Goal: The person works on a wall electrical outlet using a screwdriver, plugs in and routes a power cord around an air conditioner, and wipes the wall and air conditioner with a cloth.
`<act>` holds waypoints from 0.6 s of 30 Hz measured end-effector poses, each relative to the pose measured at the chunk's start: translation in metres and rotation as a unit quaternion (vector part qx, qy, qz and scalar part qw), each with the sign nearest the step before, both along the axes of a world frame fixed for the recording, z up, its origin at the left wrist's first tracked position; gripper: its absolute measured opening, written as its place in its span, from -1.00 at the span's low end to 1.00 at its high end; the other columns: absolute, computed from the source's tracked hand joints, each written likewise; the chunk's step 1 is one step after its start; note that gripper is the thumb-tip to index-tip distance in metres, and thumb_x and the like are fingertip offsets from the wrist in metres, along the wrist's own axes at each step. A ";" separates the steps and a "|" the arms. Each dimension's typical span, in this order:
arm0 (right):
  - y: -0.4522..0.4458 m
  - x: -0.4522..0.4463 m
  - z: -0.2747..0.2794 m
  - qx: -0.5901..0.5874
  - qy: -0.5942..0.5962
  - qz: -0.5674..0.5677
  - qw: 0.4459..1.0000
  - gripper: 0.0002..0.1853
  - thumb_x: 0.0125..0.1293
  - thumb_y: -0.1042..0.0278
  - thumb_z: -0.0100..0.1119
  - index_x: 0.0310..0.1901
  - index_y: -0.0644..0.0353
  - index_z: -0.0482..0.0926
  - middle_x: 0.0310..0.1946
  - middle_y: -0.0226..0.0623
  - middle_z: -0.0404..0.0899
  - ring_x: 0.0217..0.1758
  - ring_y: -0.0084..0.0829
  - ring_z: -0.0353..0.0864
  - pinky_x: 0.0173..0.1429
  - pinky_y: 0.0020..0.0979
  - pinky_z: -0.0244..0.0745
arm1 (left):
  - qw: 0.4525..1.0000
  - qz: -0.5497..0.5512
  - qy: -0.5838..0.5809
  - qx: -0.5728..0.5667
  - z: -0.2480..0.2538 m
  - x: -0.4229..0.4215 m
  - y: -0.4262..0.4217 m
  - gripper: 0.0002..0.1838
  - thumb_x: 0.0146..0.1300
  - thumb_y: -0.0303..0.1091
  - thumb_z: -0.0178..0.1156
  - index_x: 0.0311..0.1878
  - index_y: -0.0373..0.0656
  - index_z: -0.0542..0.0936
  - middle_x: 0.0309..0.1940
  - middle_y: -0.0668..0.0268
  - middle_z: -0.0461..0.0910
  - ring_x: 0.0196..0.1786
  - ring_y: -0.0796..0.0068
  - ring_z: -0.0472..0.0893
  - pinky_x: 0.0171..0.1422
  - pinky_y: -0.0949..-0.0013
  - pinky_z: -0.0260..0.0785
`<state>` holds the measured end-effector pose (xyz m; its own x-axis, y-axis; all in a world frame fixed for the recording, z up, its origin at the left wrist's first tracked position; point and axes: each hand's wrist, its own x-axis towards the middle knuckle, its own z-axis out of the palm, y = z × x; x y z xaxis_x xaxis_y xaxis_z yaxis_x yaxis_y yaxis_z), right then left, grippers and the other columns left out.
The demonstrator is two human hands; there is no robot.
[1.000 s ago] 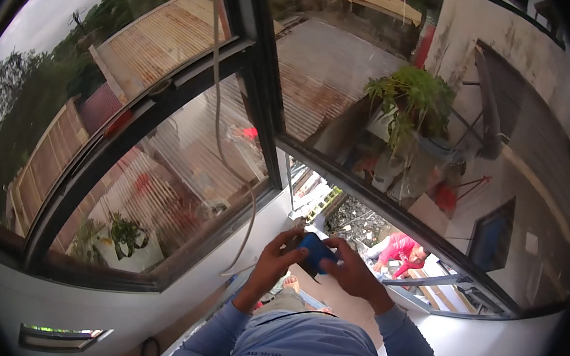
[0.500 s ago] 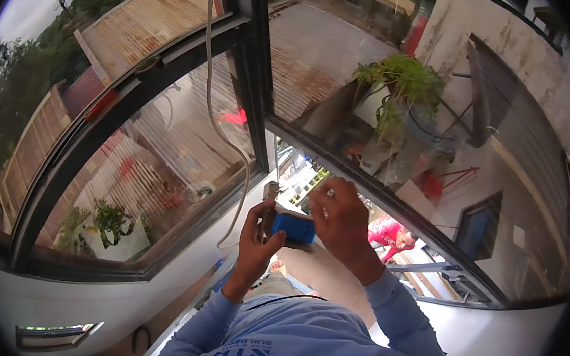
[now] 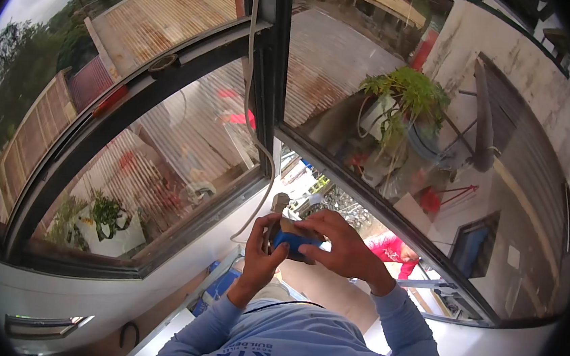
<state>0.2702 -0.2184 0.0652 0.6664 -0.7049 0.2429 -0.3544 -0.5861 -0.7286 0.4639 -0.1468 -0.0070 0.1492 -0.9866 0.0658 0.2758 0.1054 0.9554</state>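
Observation:
A small blue box (image 3: 291, 238) with a brownish top and dark edges is held at waist height, its exact kind unclear. My left hand (image 3: 260, 260) is closed around its left side, thumb on the front. Fingers of my right hand (image 3: 346, 248) press on its top and right side. Just above the box is a pale grey blocky piece (image 3: 281, 202); whether it is joined to the box I cannot tell. A pale cable (image 3: 263, 196) hangs down left of my hands.
Dark-framed glass panes (image 3: 380, 213) stand to the front and right, with a black window frame (image 3: 47, 184) on the left. Through the gap below, a person in red (image 3: 394, 248) is visible. A white wall (image 3: 174, 287) runs beneath the left window.
My right hand has come down from above the box onto its top and right side. The box is tilted differently, and the view has shifted slightly.

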 end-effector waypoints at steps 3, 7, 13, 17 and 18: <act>0.000 0.000 -0.002 -0.032 -0.018 -0.007 0.999 -0.60 0.35 0.34 0.34 0.21 0.16 0.64 0.01 -0.12 0.63 0.08 -0.13 0.61 0.24 -0.20 0.51 | 1.000 -0.004 0.013 -0.010 0.002 0.003 -0.001 -0.39 0.27 -0.60 0.21 0.40 -0.17 0.34 0.20 0.25 0.45 0.25 0.47 0.49 0.37 0.37 0.37; -0.007 -0.007 0.003 -0.007 -0.050 -0.012 0.999 -0.68 0.39 0.45 0.30 0.17 0.19 0.67 -0.12 -0.20 0.68 0.01 -0.25 0.66 0.18 -0.29 0.55 | 0.999 0.004 0.033 -0.015 0.009 0.011 -0.004 -0.40 0.28 -0.59 0.20 0.40 -0.16 0.34 0.20 0.25 0.45 0.25 0.48 0.49 0.36 0.38 0.36; -0.003 -0.009 0.051 0.435 -0.230 0.032 0.870 -0.82 0.42 0.52 0.29 0.02 0.28 0.66 -0.22 -0.38 0.67 -0.14 -0.59 0.62 0.04 -0.48 0.53 | 0.999 0.017 0.047 -0.018 0.006 0.014 -0.010 -0.38 0.29 -0.57 0.21 0.42 -0.17 0.33 0.21 0.26 0.46 0.27 0.48 0.47 0.39 0.37 0.33; -0.016 0.006 0.024 0.102 -0.045 -0.008 0.994 -0.83 0.35 0.40 0.41 -0.11 0.25 0.68 0.07 -0.28 0.59 0.07 -0.49 0.58 0.13 -0.40 0.51 | 0.997 0.013 0.070 -0.009 0.000 0.009 -0.007 -0.35 0.28 -0.57 0.21 0.45 -0.18 0.32 0.24 0.25 0.44 0.29 0.44 0.46 0.42 0.36 0.29; -0.016 0.014 0.015 -0.023 -0.020 -0.033 0.999 -0.82 0.34 0.37 0.43 -0.13 0.25 0.68 0.15 -0.26 0.56 0.12 -0.48 0.57 0.15 -0.38 0.50 | 0.998 0.011 0.062 -0.020 0.003 0.008 -0.006 -0.35 0.29 -0.57 0.22 0.46 -0.19 0.31 0.27 0.24 0.43 0.31 0.42 0.46 0.45 0.34 0.28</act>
<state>0.2837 -0.2341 0.0800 0.6082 -0.7343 0.3013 -0.3638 -0.5953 -0.7165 0.4717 -0.1529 -0.0039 0.1806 -0.9799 0.0853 0.3888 0.1508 0.9089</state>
